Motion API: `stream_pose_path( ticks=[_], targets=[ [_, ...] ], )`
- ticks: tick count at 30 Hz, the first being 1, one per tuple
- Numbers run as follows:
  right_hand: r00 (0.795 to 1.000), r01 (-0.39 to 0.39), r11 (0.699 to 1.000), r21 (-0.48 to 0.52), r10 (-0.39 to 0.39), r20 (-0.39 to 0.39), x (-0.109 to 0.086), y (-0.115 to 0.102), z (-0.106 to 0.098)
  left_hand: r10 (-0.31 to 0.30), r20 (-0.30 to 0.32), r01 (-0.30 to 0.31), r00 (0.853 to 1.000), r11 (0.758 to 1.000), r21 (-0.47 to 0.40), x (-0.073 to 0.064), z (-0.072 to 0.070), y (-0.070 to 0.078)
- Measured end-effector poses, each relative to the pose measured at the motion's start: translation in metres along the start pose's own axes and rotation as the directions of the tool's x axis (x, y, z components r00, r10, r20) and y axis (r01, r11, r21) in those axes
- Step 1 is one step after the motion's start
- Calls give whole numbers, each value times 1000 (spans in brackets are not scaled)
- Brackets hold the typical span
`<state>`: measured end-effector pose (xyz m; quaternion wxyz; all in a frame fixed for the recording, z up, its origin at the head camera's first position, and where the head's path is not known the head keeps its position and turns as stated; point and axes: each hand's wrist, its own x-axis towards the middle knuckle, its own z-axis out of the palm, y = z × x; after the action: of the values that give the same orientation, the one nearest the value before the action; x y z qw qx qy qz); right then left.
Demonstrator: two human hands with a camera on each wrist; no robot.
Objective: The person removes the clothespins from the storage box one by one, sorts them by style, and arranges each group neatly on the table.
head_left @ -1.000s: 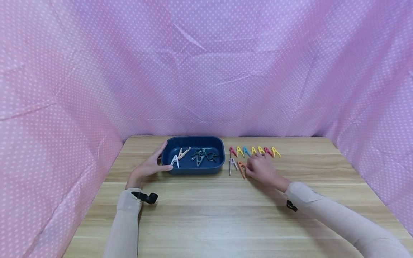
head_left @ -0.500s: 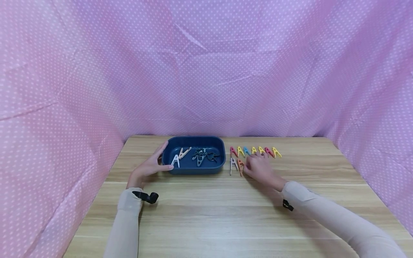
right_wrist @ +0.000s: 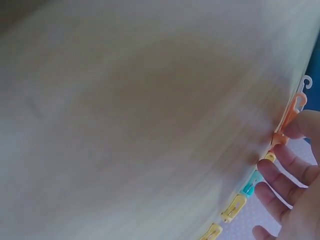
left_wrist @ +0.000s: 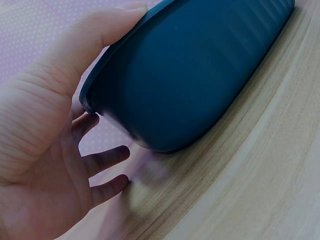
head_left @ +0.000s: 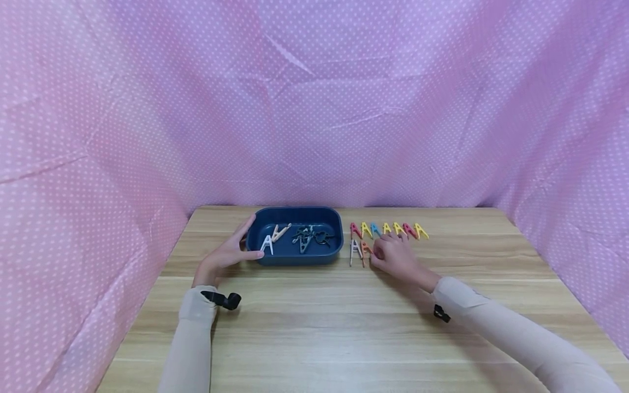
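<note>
My left hand (head_left: 228, 254) grips the left end of a dark blue plastic bin (head_left: 297, 261); in the left wrist view the thumb (left_wrist: 107, 25) lies over the rim while the lower fingers spread beside the wall. To the right of the bin, my right hand (head_left: 398, 258) pinches an orange hook-ended clothespin (right_wrist: 290, 117) between thumb and index finger. The peg lies on the table beside a white hook-ended clothespin (head_left: 352, 252). Inside the bin are a white clothespin (head_left: 267, 244), a peach clothespin (head_left: 279, 233) and several dark clips (head_left: 321, 238).
Behind the right hand runs a row of small clothespins, among them a red clothespin (head_left: 355, 230), a blue clothespin (head_left: 375, 230) and a yellow clothespin (head_left: 420, 231). A pink dotted curtain (head_left: 314, 136) hangs around the wooden table (head_left: 304, 327).
The orange clothespin has turned from slanted to nearly upright in the head view and moved left, closer to the white one, with my right hand. My left hand stays on the bin.
</note>
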<state>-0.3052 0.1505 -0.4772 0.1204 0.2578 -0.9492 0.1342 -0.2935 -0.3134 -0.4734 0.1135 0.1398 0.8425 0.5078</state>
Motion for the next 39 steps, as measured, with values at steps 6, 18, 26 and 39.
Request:
stream_pose_path(
  ticks=[6, 18, 26, 39],
  targets=[
    [999, 29, 999, 22, -29, 15, -1, 2, 0, -6, 1, 6, 1000, 1000, -28, 0, -1, -1],
    [999, 32, 999, 42, -33, 11, -2, 0, 0, -7, 3, 7, 1000, 1000, -23, -1, 0, -3],
    [1000, 22, 998, 66, -23, 15, 2, -7, -3, 7, 2, -7, 1000, 1000, -20, -1, 0, -2],
    [995, 61, 987, 150, -48, -83, 22, -25, -9, 10, 5, -10, 1000, 1000, -21, 0, -1, 0]
  ],
)
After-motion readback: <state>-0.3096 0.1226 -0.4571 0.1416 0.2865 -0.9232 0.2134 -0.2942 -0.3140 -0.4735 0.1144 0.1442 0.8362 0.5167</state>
